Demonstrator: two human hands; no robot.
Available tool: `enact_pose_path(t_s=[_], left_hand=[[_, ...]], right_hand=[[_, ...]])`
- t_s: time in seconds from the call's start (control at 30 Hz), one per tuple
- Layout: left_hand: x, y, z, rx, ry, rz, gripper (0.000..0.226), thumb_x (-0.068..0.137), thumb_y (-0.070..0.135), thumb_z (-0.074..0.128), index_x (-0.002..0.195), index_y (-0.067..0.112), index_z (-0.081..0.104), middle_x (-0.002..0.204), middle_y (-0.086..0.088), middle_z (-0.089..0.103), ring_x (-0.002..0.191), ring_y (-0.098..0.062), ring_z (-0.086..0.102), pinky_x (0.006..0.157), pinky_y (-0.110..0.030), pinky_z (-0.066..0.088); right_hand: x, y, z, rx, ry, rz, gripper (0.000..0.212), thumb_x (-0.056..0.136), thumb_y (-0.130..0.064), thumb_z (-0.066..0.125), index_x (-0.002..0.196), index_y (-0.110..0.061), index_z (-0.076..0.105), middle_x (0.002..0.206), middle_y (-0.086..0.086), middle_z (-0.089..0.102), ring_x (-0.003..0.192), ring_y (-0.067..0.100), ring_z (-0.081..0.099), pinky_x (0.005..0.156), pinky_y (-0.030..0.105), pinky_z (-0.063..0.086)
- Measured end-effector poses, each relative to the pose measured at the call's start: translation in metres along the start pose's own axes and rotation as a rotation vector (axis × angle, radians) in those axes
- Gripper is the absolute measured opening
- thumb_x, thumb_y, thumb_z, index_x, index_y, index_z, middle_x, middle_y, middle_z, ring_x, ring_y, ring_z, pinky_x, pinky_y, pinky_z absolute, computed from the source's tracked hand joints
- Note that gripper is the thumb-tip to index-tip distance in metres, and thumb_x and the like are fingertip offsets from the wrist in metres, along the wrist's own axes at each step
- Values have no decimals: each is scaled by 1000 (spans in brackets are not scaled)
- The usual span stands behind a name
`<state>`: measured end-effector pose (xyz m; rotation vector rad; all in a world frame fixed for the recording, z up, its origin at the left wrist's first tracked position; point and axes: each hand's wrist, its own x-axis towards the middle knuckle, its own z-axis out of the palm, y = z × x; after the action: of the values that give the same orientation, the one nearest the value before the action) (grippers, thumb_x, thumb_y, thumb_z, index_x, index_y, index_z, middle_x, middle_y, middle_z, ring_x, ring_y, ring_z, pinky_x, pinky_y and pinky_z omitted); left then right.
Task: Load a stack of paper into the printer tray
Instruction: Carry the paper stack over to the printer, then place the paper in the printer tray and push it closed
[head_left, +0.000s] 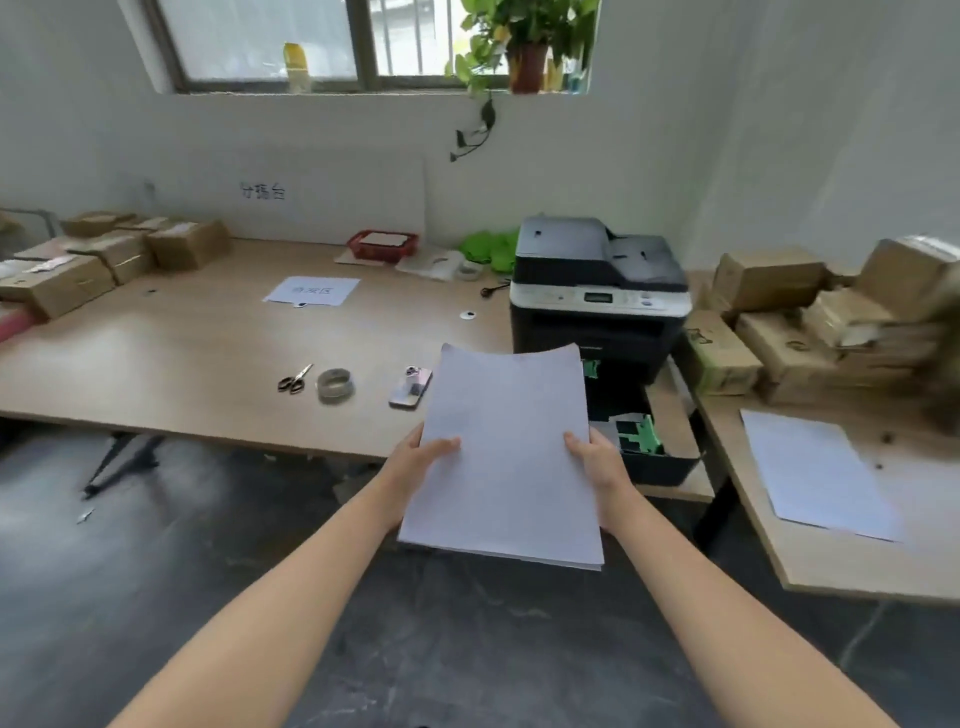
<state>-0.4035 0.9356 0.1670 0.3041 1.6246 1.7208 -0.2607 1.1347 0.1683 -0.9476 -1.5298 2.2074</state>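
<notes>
Carry step: left hand (422, 457) and right hand (597, 460) grip thin white paper stack (506, 457) by its sides, next lower it flat into pulled-out black printer tray (657, 462).

Wooden table (182, 338) under printer (597, 291), scissors (294, 379), phone (410, 387)

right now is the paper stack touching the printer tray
Apart. The head view shows the paper stack held up by the left hand and right hand, beside the pulled-out printer tray, not in it.
</notes>
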Motion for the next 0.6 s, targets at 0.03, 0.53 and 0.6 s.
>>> enact_pose_path(t_s=[0.03, 0.53, 0.6], left_hand=[[13, -1, 13, 24, -28, -10, 32, 87, 20, 68, 117, 27, 62, 116, -9, 72, 104, -35, 69, 94, -54, 54], [230, -18, 88, 129, -209, -251, 38, 93, 34, 59, 129, 21, 55, 117, -6, 68, 103, -30, 68, 91, -48, 55], [248, -18, 97, 119, -186, -305, 33, 97, 41, 51, 125, 24, 53, 117, -2, 65, 104, -25, 65, 85, -41, 53]], right_hand=[[6, -3, -14, -3, 34, -4, 29, 101, -18, 45, 129, -12, 51, 123, 17, 64, 109, 42, 63, 88, 51, 54], [161, -24, -96, -183, 328, 69, 26, 104, -19, 39, 124, -6, 48, 106, 8, 64, 90, 23, 64, 69, 34, 53], [182, -22, -107, -179, 343, 108, 26, 104, -20, 38, 124, -8, 49, 114, 10, 64, 97, 25, 64, 71, 34, 54]])
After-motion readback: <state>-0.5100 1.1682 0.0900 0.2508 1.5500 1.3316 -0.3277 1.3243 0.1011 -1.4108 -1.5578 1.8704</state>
